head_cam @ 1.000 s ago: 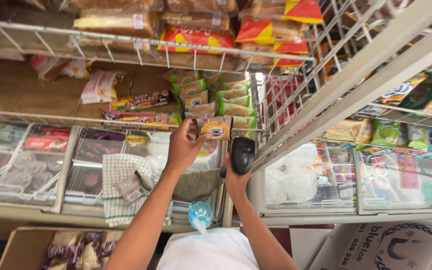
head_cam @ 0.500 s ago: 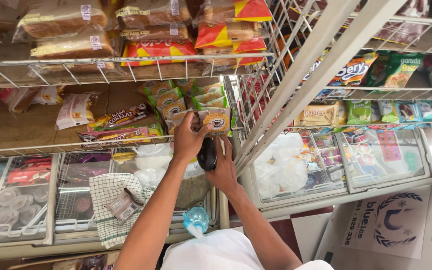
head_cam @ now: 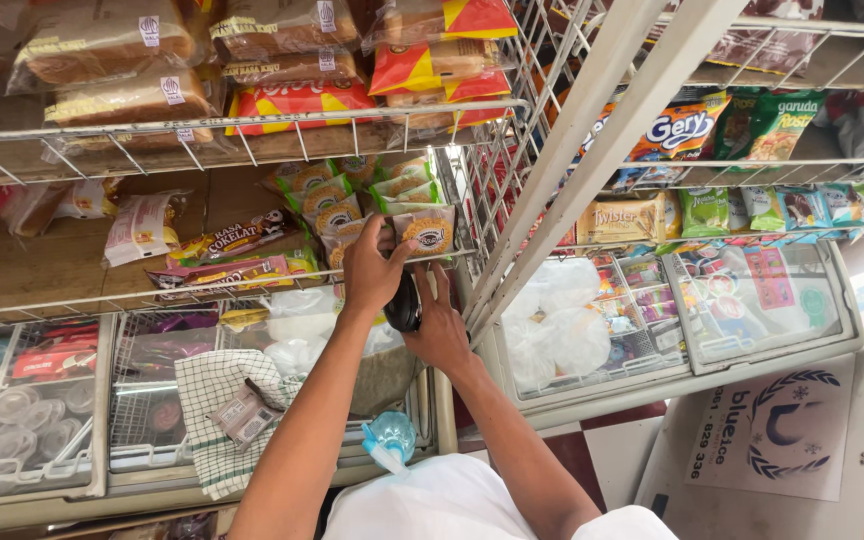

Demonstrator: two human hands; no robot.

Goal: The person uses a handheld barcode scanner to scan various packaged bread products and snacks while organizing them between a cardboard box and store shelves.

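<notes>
My left hand grips a small clear-wrapped snack pack with a round brown logo at the front of a wire shelf. Several like packs stand in a row behind it. My right hand is just below, shut on a black handheld device that points up at the pack. Both forearms reach up from the bottom of the view.
Bread loaves and red-yellow packs fill the upper shelf. A white slanted rack post stands right of my hands. Chest freezers with glass lids lie below, a checked cloth and a blue spray bottle on one.
My right hand has brought the black device up close under the pack in my left hand. The view has shifted left and slightly upward.
</notes>
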